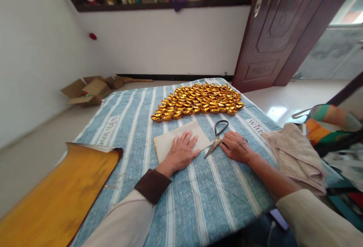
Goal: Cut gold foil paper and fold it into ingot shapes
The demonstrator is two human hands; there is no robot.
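Note:
My left hand (183,150) lies flat, fingers spread, on a pale grey paper sheet (167,141) with a thin gold edge at its left side. My right hand (235,147) is curled beside the paper, closed round one handle of the black-handled scissors (217,141). The scissors' other loop stands free above, and their worn blades rest by the paper's right edge. Much of the gripped handle is hidden by the fingers. Behind the paper, rows of folded gold paper ingots (198,99) cover the far part of the table.
A large gold sheet (56,194) overhangs the left side of the striped tablecloth (133,126). A beige towel (296,152) lies at the right edge, near a pile of colourful items (329,126). Cardboard boxes (95,90) stand on the floor, and a brown door (272,31) is behind.

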